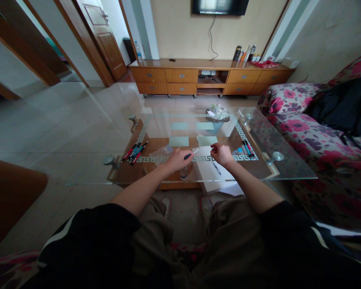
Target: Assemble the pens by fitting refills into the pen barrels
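presently | two hands | left holds one pen | two pen clusters

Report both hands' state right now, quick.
Left hand: closed, holding a dark pen-like piece.
Right hand: curled closed; whether it holds anything small cannot be told.

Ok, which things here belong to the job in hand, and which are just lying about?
Likely the job's: pen part in the left hand; left-side pens; right-side pens.

Seemingly just lying about: backpack; wastebasket; clear bottle.
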Demonstrator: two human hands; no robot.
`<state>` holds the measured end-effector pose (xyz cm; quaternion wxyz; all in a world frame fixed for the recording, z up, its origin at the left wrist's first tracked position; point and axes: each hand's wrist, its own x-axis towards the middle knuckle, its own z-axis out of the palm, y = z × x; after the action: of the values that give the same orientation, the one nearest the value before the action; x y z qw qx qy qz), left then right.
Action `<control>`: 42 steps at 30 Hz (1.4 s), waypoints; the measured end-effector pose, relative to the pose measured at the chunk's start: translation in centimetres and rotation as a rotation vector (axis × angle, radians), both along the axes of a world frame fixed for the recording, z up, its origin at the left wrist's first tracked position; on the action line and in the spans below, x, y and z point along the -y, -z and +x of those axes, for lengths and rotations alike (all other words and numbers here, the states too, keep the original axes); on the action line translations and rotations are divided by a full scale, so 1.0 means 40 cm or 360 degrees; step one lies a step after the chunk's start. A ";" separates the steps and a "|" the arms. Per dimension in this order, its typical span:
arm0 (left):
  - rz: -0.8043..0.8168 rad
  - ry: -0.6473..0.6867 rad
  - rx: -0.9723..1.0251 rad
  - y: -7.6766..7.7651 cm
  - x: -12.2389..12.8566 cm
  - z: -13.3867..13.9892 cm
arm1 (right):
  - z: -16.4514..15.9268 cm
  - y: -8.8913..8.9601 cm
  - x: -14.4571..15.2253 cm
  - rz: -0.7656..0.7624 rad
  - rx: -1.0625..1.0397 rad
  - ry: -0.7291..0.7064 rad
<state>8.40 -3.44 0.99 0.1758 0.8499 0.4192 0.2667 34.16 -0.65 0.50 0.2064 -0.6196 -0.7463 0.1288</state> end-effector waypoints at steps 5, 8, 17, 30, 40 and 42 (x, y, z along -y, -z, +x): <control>-0.0027 0.0002 0.0001 -0.001 0.001 0.000 | 0.009 0.002 0.005 0.0003 0.0186 -0.0219; -0.0018 0.0008 0.0017 -0.002 0.002 0.000 | 0.013 0.003 0.011 0.0055 0.0330 -0.0263; -0.0027 0.0031 0.0016 -0.002 0.001 0.000 | 0.017 0.020 0.013 0.0089 0.0475 -0.0130; -0.0051 -0.0014 0.0020 -0.006 0.004 0.006 | -0.007 -0.007 0.016 0.0253 0.0125 -0.0174; -0.0370 0.0106 0.0208 -0.010 0.014 0.027 | -0.126 -0.014 0.046 -0.0510 -0.1591 -0.0166; -0.0586 0.0079 0.0351 0.001 0.011 0.030 | -0.116 -0.021 0.038 -0.0527 -0.1772 0.0091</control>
<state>9.59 -3.86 0.96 0.3793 0.7793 0.4179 0.2726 29.52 -2.18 1.33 0.4715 -0.5025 -0.4782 0.5445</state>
